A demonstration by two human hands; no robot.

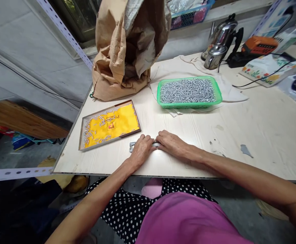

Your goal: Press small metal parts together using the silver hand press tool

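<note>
My left hand (141, 149) and my right hand (170, 143) lie close together on the pale wooden table (252, 135), near its front edge. Both are curled over a small flat grey metal piece (132, 146) whose left end sticks out past my left fingers. The fingers of each hand press on this piece. Just left of my hands lies a shallow tray with a yellow lining (122, 118) and scattered silver screws. Farther back stands a green plastic basket (190, 101) heaped with screws.
A crumpled brown paper sack (127, 51) stands at the table's back left. A white cloth (229, 89) lies under the basket. A metal kettle (220, 37), an orange device (260, 45), a black cable (265, 76) and printed boxes (265, 69) sit at the back right.
</note>
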